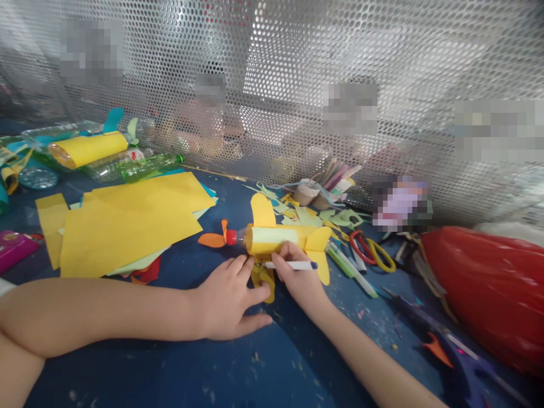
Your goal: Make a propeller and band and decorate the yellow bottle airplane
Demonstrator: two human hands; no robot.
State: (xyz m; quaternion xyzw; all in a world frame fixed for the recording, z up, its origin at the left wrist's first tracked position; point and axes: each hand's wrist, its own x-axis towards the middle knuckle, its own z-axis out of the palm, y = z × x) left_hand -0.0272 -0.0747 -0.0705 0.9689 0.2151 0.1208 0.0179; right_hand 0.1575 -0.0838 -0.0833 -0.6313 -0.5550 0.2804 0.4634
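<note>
Yellow paper-wrapped bottle aeroplane (272, 235), at centre on the dark blue surface (170, 374): red cap (230, 237) and orange propeller (212, 240) to the left, tail fins (318, 239) to the right. Its yellow near wing (268, 275) is partly hidden by fingers; dark marks on it are too small to read.

Left hand (229, 297): palm down, fingers spread, fingertips on the near wing.

Right hand (300, 277): closed around a slim white pen with a dark end (302, 265), its tip at the near wing; the fingers mask part of the pen and the aeroplane's body.

Yellow paper sheets (131, 221), left: topmost of a stack, covering most of the green, blue and red sheets below.

Clear plastic bottle (104, 168), far left: red-and-white label (136, 154), lettering illegible; partly behind a green plastic bottle (148, 167).

Magenta box-like item (17, 249), left: cut off by the edge.

Dark blue glue gun (463, 357), near right: blurred, lower part out of view.

Shiny red bag (484, 294), right: cut off, contents hidden.

Perforated metal screen (289, 34), far side: shapes behind it indistinct, several patches pixelated. No brand name legible.
</note>
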